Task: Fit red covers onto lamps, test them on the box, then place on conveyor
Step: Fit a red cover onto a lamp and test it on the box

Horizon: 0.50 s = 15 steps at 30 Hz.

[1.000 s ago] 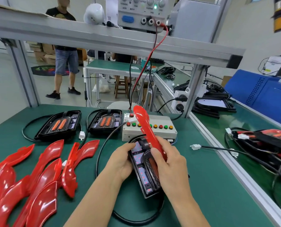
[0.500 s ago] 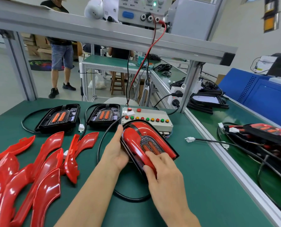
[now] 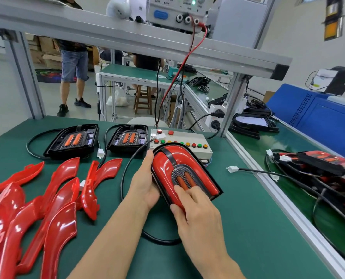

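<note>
**Red cover seated on lamp, both hands on it**

Lamp (image 3: pixel 184 174) lying at centre of green table (image 3: pixel 248 228), tilted, rounded end toward 11 o'clock, square end toward 4 o'clock. Red cover (image 3: pixel 167 168) sitting on top inside the black rim, two orange bars showing through the dark window. Left hand (image 3: pixel 145 184) cupped against the lamp's 9 o'clock edge, thumb stretched along the rim, fingers curled under and gripping it. Right hand (image 3: pixel 197 216) at 6 o'clock, fingers bent, fingertips pressing down on the cover's near end. Black cable (image 3: pixel 125 170) looping from under the lamp round toward 7 o'clock.

Test box (image 3: pixel 189 138) just beyond at 12 o'clock, row of coloured buttons, its near edge hidden by the lamp. Two uncovered lamps (image 3: pixel 73 140) at 10 and 11 o'clock. Pile of spare red covers (image 3: pixel 37 214) at 8 to 9 o'clock. Loose white plug (image 3: pixel 232 169) at 3 o'clock. Conveyor (image 3: pixel 300 143) past the aluminium rail at 2 to 4 o'clock, carrying finished lamps (image 3: pixel 318 162).
</note>
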{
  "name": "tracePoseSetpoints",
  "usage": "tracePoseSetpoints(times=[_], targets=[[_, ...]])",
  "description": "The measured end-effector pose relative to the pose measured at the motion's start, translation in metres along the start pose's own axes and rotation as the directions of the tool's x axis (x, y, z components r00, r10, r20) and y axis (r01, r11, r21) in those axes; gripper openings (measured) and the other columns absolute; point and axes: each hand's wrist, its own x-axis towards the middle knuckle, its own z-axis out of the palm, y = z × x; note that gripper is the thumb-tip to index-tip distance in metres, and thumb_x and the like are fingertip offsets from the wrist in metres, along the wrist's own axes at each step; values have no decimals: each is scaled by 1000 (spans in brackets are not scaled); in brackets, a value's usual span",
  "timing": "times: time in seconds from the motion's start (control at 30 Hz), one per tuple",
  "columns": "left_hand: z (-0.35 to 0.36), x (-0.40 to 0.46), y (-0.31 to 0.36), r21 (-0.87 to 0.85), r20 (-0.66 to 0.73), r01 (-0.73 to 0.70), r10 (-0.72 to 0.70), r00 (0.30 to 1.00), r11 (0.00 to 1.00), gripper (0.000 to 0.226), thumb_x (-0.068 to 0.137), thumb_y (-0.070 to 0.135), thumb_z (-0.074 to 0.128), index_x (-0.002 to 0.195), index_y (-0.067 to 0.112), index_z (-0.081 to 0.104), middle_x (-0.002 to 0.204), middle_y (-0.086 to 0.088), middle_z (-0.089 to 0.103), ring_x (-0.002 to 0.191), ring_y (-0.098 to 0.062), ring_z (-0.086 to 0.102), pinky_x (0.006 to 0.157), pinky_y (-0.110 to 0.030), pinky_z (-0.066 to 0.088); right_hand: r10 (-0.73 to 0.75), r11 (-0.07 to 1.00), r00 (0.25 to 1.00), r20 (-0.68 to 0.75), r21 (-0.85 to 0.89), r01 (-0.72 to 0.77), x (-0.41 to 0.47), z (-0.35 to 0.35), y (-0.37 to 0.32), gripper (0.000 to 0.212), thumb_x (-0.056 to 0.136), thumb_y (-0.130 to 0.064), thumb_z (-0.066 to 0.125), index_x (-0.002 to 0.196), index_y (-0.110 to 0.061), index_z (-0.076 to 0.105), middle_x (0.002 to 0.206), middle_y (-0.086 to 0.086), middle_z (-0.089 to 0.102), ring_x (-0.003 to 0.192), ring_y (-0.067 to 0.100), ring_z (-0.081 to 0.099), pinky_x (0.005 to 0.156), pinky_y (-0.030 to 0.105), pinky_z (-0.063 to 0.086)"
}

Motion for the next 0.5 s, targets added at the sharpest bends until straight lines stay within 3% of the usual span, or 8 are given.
tracePoseSetpoints(times=[0.13, 0.3, 0.4, 0.5], targets=[[4, -4, -1, 19, -12, -37, 37, 999, 999, 52, 92, 53, 49, 118, 10, 64, 101, -13, 73, 87, -25, 72, 59, -35, 58, 44, 998, 998, -35, 49, -42, -2, 3, 3, 47, 68, -6, 86, 112, -10, 71, 85, -1, 60, 72, 17, 61, 58, 28, 55], [8, -8, -1, 43, -16, -72, 72, 997, 997, 51, 95, 49, 46, 126, 11, 58, 112, -13, 69, 104, -28, 66, 72, -38, 56, 167, 951, 985, -35, 268, -152, -3, 3, 10, 40, 89, -13, 69, 128, -21, 64, 98, -8, 55, 94, 11, 56, 86, 23, 47], [9, -8, -2, 41, -20, -64, 65, 998, 997, 54, 94, 53, 44, 123, 10, 61, 108, -14, 71, 99, -28, 68, 67, -35, 56, 167, 965, 984, -69, 218, -149, 0, 1, 8, 40, 88, -11, 70, 126, -19, 65, 96, -6, 56, 92, 13, 58, 83, 27, 49], [13, -9, -7, 36, -6, -37, 37, 999, 999, 55, 92, 57, 44, 112, 9, 64, 92, -11, 74, 80, -23, 73, 53, -31, 57, 142, 983, 986, -87, 128, -131, 5, 2, -3, 42, 79, -6, 78, 119, -13, 69, 89, -1, 58, 81, 19, 60, 68, 34, 55]])
